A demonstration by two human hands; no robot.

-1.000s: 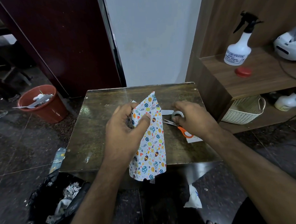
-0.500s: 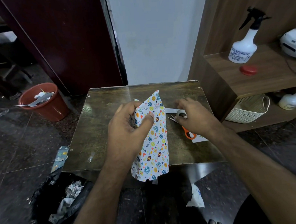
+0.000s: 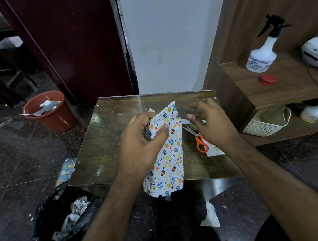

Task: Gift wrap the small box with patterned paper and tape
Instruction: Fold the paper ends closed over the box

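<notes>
Dark glossy wood desk sits on a speckled stone floor, with a red bucket to the left and a wooden shelf holding a white spray bottle to the right. Patterned paper drapes off the desk's front edge, hiding any box. Left hand pinches the paper's top. Right hand hovers spread above orange-handled scissors, holding nothing.

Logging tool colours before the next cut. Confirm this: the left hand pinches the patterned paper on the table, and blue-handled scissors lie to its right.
One detail is off: the scissors have orange handles, not blue, as the head view shows. The rest stands: the left hand pinches the patterned paper on the table, and the scissors lie to its right.
</notes>
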